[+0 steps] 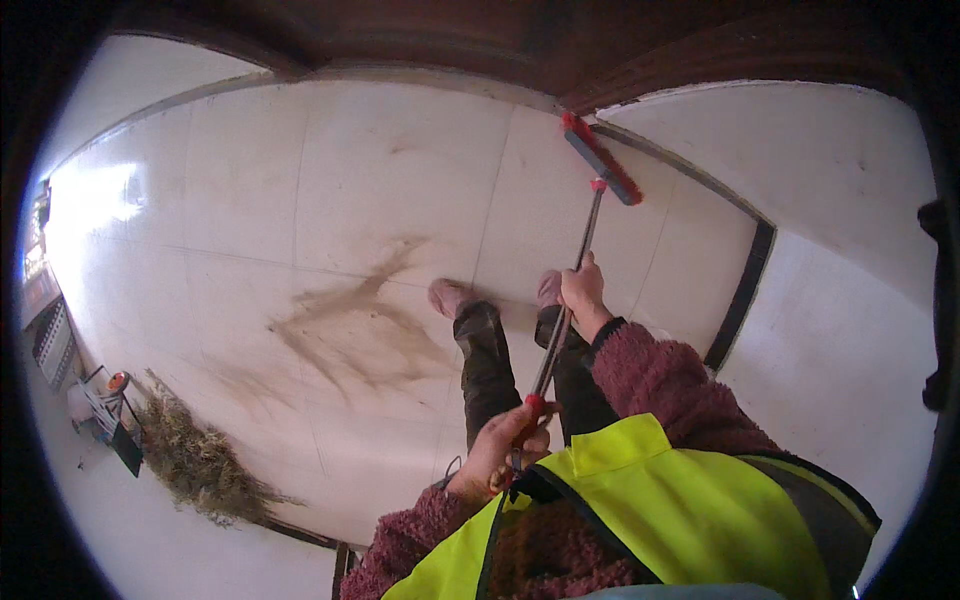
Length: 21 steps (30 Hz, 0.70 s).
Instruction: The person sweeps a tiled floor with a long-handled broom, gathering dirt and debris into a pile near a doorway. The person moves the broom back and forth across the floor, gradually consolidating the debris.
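Observation:
Both my hands grip a push broom by its metal handle (586, 232). My left hand (501, 446) is closed around the red grip (535, 409) at the near end, close to my waist. Farther up the pole, my right hand (583, 291) is wrapped around the bare metal. The broom head (602, 159), a grey block with red bristles, lies at the right-hand corner by the dark wood at the top. Brown dust (360, 300) is smeared in streaks over the pale tiled floor (375, 195), left of my feet.
Dried plants (199, 457) lie in a bundle along the wall at lower left. Beside them is a cluttered group of objects with a dark flat panel (126, 448). Dark skirting (739, 300) edges the white wall at right. Dark wood (450, 37) spans the top.

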Motion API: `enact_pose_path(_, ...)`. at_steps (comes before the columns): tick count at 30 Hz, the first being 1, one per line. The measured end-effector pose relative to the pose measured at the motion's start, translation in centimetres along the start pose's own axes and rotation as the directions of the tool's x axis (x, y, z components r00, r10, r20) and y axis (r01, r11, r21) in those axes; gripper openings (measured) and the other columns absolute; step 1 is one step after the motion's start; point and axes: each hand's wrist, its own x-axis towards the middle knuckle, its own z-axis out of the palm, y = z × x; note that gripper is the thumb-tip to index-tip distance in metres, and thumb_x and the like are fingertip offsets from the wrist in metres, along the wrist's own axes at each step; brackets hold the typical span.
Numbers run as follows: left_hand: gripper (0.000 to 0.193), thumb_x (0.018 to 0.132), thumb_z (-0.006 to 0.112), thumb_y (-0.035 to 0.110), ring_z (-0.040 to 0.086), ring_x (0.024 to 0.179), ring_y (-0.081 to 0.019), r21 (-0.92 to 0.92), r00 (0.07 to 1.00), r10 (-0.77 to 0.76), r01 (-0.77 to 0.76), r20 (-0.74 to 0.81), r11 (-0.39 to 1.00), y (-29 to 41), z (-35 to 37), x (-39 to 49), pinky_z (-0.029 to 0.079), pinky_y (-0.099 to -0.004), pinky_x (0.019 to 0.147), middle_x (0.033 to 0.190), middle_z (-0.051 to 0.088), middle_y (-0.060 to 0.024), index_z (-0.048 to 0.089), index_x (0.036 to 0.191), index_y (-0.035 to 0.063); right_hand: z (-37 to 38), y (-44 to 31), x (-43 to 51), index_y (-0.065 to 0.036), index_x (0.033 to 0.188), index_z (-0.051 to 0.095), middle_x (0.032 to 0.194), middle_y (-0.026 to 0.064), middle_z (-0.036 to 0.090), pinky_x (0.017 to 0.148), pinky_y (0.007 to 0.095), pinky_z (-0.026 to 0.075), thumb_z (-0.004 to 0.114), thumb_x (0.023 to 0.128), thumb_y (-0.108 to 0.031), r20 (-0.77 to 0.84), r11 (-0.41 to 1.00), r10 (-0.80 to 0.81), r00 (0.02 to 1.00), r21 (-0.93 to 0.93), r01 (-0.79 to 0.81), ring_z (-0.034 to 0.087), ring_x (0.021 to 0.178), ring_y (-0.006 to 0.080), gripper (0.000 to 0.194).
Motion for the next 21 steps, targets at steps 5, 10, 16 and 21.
enact_pose_path(5,0.041,0.095,0.043,0.034,0.032,0.044,-0.0049,-0.072,0.986,0.079,-0.09,-0.147,0.993,-0.4,-2.3,-1.9,0.029,-0.0165,0.041,0.065,0.042,-0.001,0.046,0.122,0.0038,6.8,-0.3,0.9,0.003,0.12,0.042,0.084,0.0233,0.062,0.067,0.0441,0.051,0.049,0.079,-0.012,0.169,0.887,-0.264,0.95,-0.344,0.307,0.063,0.08,0.0351,0.044)
enact_pose_path(10,0.038,0.095,0.043,0.034,0.039,0.054,-0.0044,0.475,0.898,0.382,-0.244,-0.22,0.846,-4.4,-3.8,-4.5,0.032,-0.0185,0.047,0.069,0.047,0.0018,0.051,0.119,0.0055,9.3,-2.8,-5.1,-0.001,0.137,0.017,0.066,0.0217,0.059,0.038,0.036,0.048,0.044,0.083,-0.01,0.232,0.928,-0.359,0.904,-0.017,0.373,0.059,0.044,0.0272,0.061)
enact_pose_path(16,0.035,0.096,0.043,0.031,0.046,0.059,-0.0045,0.259,0.918,-0.057,0.17,-0.393,0.951,-4.6,-3.2,-7.1,0.035,-0.0199,0.05,0.072,0.051,0.0015,0.054,0.113,0.0034,2.2,5.2,-9.2,-0.007,0.134,0.023,0.067,0.0124,0.054,0.033,0.0338,0.042,0.045,0.083,-0.008,0.141,0.963,0.025,0.99,0.262,-0.062,0.051,0.037,0.0222,0.056)
enact_pose_path(21,0.024,0.095,0.045,0.028,0.037,0.04,-0.0059,0.387,0.977,-0.151,0.198,-0.149,0.901,-2.3,-1.9,4.4,0.028,-0.0221,0.034,0.064,0.046,0.0003,0.051,0.1,0.0049,-3.6,12.5,-0.3,-0.005,0.079,0.041,0.054,0.0063,0.045,0.033,0.0345,0.037,0.042,0.084,-0.013,0.017,0.779,0.283,0.959,0.579,-0.241,0.042,0.036,0.0177,0.009)
